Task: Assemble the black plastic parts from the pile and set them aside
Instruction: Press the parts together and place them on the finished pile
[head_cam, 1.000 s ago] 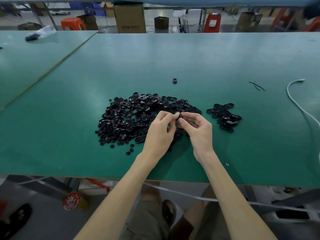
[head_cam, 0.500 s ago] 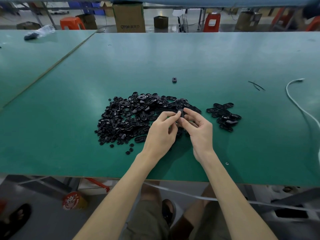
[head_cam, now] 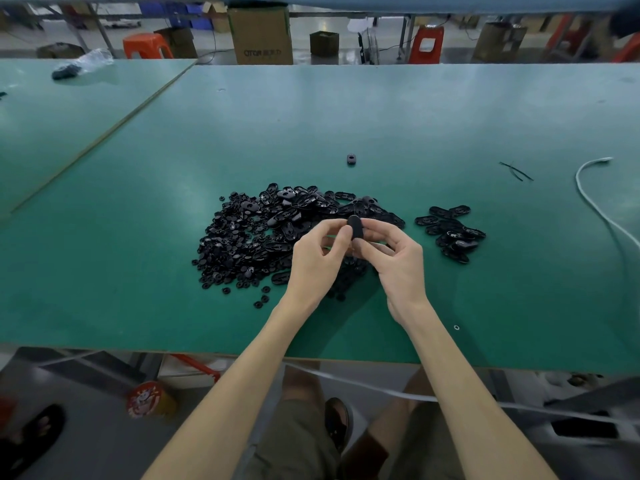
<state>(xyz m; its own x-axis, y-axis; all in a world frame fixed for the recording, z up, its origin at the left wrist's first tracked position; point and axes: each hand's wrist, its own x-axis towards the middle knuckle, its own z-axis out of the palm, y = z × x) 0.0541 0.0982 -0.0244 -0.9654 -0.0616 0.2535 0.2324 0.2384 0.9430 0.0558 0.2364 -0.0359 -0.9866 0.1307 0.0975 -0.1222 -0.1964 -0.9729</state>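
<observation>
Since the earlier frame both hands have risen slightly off the pile (head_cam: pixel 263 237), and the black part (head_cam: pixel 354 227) now shows clear between them. The fingers of the left hand (head_cam: pixel 317 259) and the right hand (head_cam: pixel 398 259) pinch it above the bench (head_cam: pixel 138 202). Its long axis stands upright, rounded end up. Squeezing squarely, with the edges aligned, looks wise before it joins the finished group (head_cam: pixel 450 233).

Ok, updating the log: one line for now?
left hand, right hand: pinch black part | over pile | set-aside group: untouched

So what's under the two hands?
Black pieces of the pile on the table show around the left hand and right hand; those directly beneath are covered. Both pinch one part.
</observation>
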